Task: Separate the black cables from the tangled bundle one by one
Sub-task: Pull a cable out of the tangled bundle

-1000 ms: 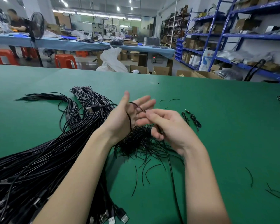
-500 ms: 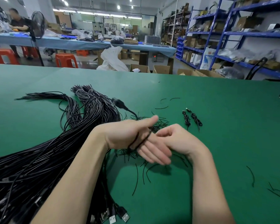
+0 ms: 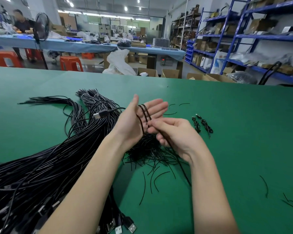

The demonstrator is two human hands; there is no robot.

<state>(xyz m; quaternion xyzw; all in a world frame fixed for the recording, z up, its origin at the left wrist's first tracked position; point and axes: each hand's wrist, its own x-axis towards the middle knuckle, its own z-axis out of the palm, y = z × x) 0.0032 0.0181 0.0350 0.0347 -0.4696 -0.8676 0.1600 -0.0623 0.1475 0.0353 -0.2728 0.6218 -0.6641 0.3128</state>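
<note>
1. Cable (image 3: 144, 115), black and thin, is the one being worked now: it lies in loops across the palm of the left hand (image 3: 139, 120), which is raised above the green table (image 3: 227, 124) with its fingers straight and spread, so it carries the loops without clasping them.
2. One end, a plug (image 3: 100, 114), hangs out to the left of that hand over the bundle; the other run passes down through the right hand (image 3: 172, 134) and trails toward the near edge of the table.
3. Right hand fingers are curled and pinch the cable just beside the left palm, with the strand running on under the hand.
4. My reading of the step: a single cable is already free of the mass and is being wound into a coil round the left hand.
5. Next, as I judge it, the right hand needs to feed more slack around the palm, keeping the trailing length from catching the heap of short black offcuts (image 3: 147, 149) just below the hands.
6. Tangled bundle (image 3: 46, 166) sprawls over the left of the table, its plugs near the bottom edge, with many cables left to separate.
7. Two small wound cables (image 3: 202, 125) lie apart on the right, likely finished ones; whether the coil belongs there I can only guess.
</note>
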